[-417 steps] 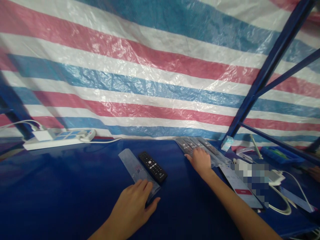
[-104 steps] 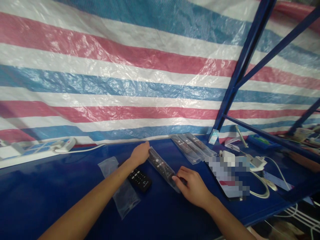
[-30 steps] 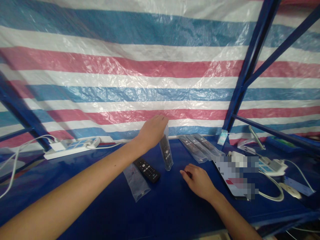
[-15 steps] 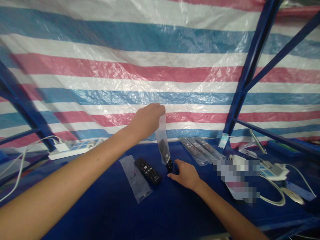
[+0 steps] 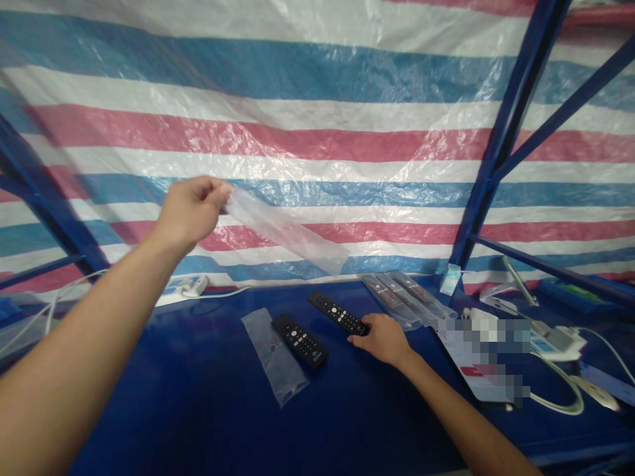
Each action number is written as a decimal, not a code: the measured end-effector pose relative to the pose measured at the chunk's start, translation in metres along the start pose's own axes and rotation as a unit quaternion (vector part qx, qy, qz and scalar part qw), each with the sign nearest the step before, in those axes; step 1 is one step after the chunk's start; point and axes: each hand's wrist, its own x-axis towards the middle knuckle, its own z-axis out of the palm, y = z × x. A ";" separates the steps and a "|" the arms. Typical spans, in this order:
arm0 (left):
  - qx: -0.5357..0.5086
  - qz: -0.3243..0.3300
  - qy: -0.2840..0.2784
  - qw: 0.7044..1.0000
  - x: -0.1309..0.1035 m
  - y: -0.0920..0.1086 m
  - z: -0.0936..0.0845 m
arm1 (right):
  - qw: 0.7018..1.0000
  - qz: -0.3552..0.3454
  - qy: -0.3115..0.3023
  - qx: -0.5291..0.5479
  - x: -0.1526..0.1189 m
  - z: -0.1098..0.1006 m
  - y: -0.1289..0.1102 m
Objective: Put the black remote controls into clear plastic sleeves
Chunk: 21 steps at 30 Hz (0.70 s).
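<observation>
My left hand [image 5: 197,208] is up high, closed in a pinch, thumb and fingers tight on one end of a long, cloudy clear plastic bag [image 5: 290,231]! The bag slants down to the right, its loose end in the air in front of the red, white and blue striped plastic sheet [image 5: 317,142]. Down low, my right hand [image 5: 384,338] is partly curled, thumb and fingers gripping the near end of a slim black remote control [image 5: 333,309]; its buttons face up, its far end points away to the left. Whether it rests fully on the glossy blue tabletop [image 5: 188,396], I can't tell.

Now the edges! Just left of my remote, with a narrow strip of blue between, lies a second, wider-looking black remote [image 5: 303,342], a flattened clear plastic bag [image 5: 274,357] right alongside. Close beyond my right knuckles sit three dark remotes in clear sleeves [image 5: 403,299], side by side. A flat, dark-edged device with a pale screen [image 5: 459,354], partly pixelated, lies to the right of my wrist. The broad blue stretch runs forward-left of my right arm, and the tabletop's back edge meets the sheet.
</observation>
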 end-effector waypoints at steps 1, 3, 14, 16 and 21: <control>-0.037 -0.054 -0.049 0.997 -0.005 -0.017 0.009 | 1.000 0.004 -0.003 -0.003 0.000 0.001 0.000; -0.065 -0.108 -0.138 0.982 -0.022 -0.049 0.033 | 1.000 0.009 -0.007 -0.005 0.001 0.003 -0.002; -0.056 -0.117 -0.274 0.953 -0.097 -0.124 0.103 | 1.000 -0.018 -0.003 -0.017 0.006 0.019 -0.029; -0.056 -0.112 -0.284 0.951 -0.096 -0.129 0.101 | 0.999 -0.043 -0.007 -0.003 0.006 0.020 -0.029; -0.048 -0.105 -0.305 0.945 -0.103 -0.138 0.097 | 0.997 -0.072 0.025 0.021 0.006 0.015 -0.016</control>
